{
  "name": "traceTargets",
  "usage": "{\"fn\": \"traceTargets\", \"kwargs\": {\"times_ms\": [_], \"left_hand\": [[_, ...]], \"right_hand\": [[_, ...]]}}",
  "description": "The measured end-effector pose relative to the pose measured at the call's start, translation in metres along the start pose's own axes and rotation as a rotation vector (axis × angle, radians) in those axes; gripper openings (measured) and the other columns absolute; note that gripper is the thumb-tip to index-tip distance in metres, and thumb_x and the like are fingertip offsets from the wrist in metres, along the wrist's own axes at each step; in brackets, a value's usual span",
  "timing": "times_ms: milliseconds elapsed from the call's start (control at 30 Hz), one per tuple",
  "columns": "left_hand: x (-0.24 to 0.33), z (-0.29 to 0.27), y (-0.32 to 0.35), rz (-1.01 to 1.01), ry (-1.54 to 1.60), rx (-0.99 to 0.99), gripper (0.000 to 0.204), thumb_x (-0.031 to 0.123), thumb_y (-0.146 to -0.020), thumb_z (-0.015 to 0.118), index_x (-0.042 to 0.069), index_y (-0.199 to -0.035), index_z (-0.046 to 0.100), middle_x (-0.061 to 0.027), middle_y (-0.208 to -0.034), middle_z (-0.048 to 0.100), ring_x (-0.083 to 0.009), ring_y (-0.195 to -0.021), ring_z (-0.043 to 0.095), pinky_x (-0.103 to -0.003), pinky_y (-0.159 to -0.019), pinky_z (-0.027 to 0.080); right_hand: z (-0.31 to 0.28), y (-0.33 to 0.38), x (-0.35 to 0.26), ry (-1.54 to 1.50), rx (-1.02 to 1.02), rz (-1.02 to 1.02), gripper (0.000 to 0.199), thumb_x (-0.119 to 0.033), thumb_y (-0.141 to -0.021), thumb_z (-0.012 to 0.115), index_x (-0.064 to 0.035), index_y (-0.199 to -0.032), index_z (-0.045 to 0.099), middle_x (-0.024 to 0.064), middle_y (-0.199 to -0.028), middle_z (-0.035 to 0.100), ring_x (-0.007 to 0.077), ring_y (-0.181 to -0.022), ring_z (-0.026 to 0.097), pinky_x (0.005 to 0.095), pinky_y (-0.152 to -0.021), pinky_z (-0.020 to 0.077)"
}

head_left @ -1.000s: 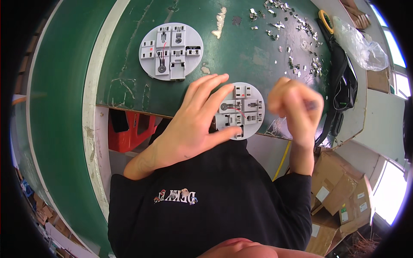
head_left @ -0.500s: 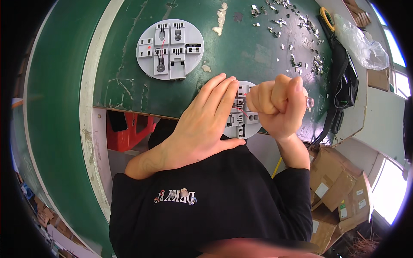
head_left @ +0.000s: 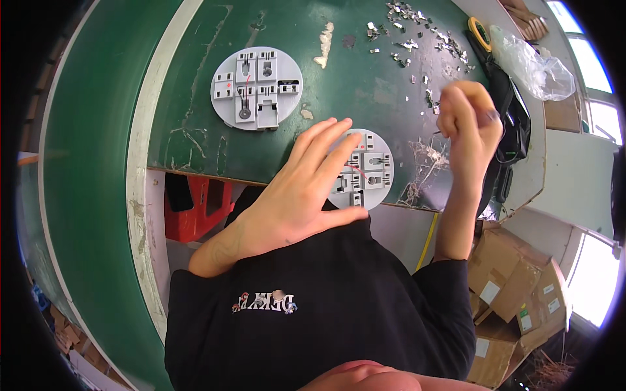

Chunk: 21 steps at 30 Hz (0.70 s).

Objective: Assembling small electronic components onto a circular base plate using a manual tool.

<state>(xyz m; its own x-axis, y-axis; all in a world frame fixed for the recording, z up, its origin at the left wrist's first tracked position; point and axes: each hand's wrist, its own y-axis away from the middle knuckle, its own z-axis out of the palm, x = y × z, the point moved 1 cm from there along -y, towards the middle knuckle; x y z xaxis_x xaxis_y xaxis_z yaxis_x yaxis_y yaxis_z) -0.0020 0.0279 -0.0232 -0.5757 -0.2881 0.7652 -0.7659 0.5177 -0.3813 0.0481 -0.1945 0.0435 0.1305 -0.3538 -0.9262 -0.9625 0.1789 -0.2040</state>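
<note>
A round grey plastic base (head_left: 385, 189) with raised blocks, slots and a thin red wire lies at the table's near edge. My left hand (head_left: 300, 179) spreads flat over its left side, fingers apart and thumb along its near rim. To the right of that base, my right hand (head_left: 471, 124) is raised and closed. A small dark tip and a greyish spot show at its edges, but what it grips I cannot make out. Farther left, a second round grey base (head_left: 256, 88) of the same kind lies untouched, with red and black wires and a small round black part.
Many small shiny metal clips (head_left: 409, 45) lie scattered at the far right of the green table (head_left: 189, 124). Along the right edge are a black bag (head_left: 515, 124), a yellow tape roll (head_left: 479, 34) and a clear plastic bag (head_left: 531, 65). A red stool (head_left: 195, 212) stands below; cardboard boxes (head_left: 515, 280) sit at right.
My right hand has moved off the near base, to the right and slightly farther away, uncovering the base's right side. My left hand stays on the base with fingers a little more spread.
</note>
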Motion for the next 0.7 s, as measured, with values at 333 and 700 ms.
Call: {"fn": "traceTargets", "kwargs": {"times_ms": [333, 700], "left_hand": [[-0.005, 0.012, -0.01, 0.053, -0.018, 0.144, 0.014, 0.004, -0.082, 0.07, 0.003, -0.095, 0.066, -0.0118, -0.129, 0.054, -0.0287, -0.111, 0.047, -0.037, -0.096, 0.043], [-0.007, 0.016, -0.008, -0.062, 0.139, 0.204, 0.012, 0.002, -0.078, 0.071, 0.004, -0.087, 0.064, -0.0115, -0.126, 0.055, -0.0282, -0.108, 0.049, -0.035, -0.094, 0.043]], "right_hand": [[-0.011, -0.046, 0.082, 0.7, -0.06, -0.306, 0.014, -0.007, -0.083, 0.066, -0.0012, -0.095, 0.071, 0.0027, -0.073, 0.059, 0.0114, -0.059, 0.05, 0.0235, -0.055, 0.0405], [-0.001, 0.024, 0.014, 0.15, -0.316, 0.327, 0.01, 0.005, -0.078, 0.072, 0.0007, -0.087, 0.071, 0.0008, -0.077, 0.066, 0.002, -0.058, 0.045, 0.0136, -0.054, 0.0321]]}}
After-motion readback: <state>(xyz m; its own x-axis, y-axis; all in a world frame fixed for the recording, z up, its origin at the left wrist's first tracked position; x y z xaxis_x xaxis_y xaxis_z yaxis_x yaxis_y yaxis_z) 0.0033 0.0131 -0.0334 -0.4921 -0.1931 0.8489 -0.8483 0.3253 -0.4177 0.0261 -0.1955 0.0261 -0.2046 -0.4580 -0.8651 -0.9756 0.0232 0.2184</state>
